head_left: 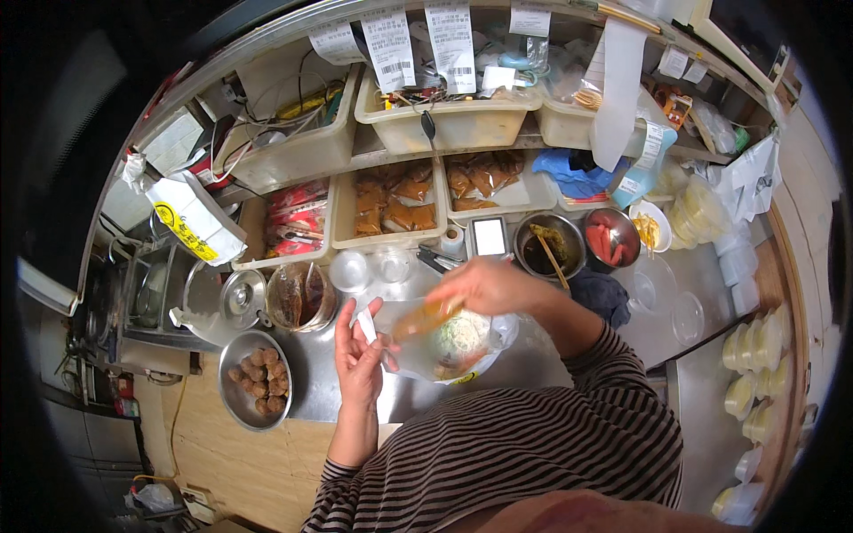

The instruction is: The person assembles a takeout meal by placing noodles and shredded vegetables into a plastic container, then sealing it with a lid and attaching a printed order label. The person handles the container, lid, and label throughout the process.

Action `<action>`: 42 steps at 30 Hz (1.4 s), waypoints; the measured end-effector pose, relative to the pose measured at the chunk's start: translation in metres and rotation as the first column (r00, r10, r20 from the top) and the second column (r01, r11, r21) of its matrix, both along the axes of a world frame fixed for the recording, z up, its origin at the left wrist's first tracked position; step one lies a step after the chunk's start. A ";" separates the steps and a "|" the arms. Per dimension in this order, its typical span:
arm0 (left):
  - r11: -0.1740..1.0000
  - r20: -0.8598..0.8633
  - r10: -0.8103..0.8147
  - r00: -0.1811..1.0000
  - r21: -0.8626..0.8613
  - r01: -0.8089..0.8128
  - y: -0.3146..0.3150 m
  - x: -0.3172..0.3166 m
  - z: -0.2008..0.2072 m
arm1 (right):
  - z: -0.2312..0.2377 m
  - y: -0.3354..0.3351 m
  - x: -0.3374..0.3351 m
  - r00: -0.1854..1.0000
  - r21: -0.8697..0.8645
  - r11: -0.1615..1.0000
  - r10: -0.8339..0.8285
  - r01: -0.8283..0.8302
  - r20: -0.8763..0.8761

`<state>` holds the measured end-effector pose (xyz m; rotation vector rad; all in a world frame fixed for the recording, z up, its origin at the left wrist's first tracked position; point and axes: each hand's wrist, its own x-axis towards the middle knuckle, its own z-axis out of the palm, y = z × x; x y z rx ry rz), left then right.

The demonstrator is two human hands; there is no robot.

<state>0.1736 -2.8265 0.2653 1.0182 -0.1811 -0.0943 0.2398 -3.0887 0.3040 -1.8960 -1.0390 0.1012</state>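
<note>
My left hand (358, 360) is raised over the steel counter, palm up, with a small white strip (366, 326) between its thumb and fingers. My right hand (493, 286) reaches across from the right and is smeared by motion. From its fingers a blurred orange-brown packet (422, 322) slants down toward the left hand; it resembles the brown sauce packets in the bin. Just below my right hand, a round container of food (464, 338), whitish on top with some green, sits in an opened plastic bag (505, 333).
Brown sauce packets (409, 218) fill bins at the back. To the left stand a steel bowl of meatballs (258, 380), a jar of dark sauce (302, 298) and a lidded pot (243, 295). Steel bowls (549, 244) and a dark cloth (600, 296) are right; receipts (450, 44) hang above.
</note>
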 end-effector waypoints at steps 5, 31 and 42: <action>0.995 0.012 -0.082 0.997 -0.059 0.083 -0.001 -0.011 0.007 | -0.047 0.024 -0.031 0.955 -0.552 0.812 -0.019 0.188 0.298; 0.995 0.032 -0.102 0.994 0.007 0.102 0.001 -0.028 0.010 | -0.106 0.089 -0.082 0.990 -0.631 0.764 -0.071 0.132 0.120; 0.971 0.187 -0.196 0.963 0.173 0.164 0.009 -0.015 0.005 | -0.027 -0.025 -0.108 0.579 -0.637 0.379 -0.805 0.672 0.132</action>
